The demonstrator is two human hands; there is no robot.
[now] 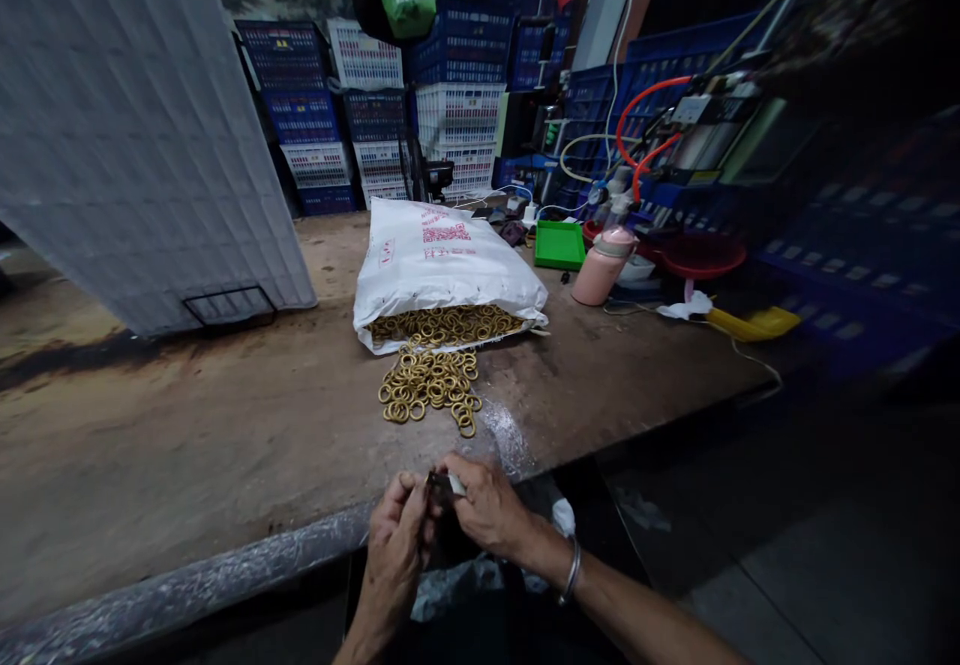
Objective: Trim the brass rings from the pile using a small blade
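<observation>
My left hand (395, 535) is closed in a pinch near the table's front edge, on something too small to make out. Close beside it, my right hand (487, 507) is wrapped round a small tool (453, 485) with a dark head and a pale grip. The tool's head points at the left fingertips; its exact kind is not clear. Beyond both hands, a loose pile of brass-coloured rings (429, 382) lies on the table. More rings show in the mouth of a white woven sack (450, 260) lying on its side.
A tall pale ribbed panel (142, 135) stands at the left. Behind the sack are stacked blue and white crates (457, 110). At the right sit a green tray (559, 245), a pink bottle (602, 267), a red dish (697, 255) and a machine with orange hoses (705, 135).
</observation>
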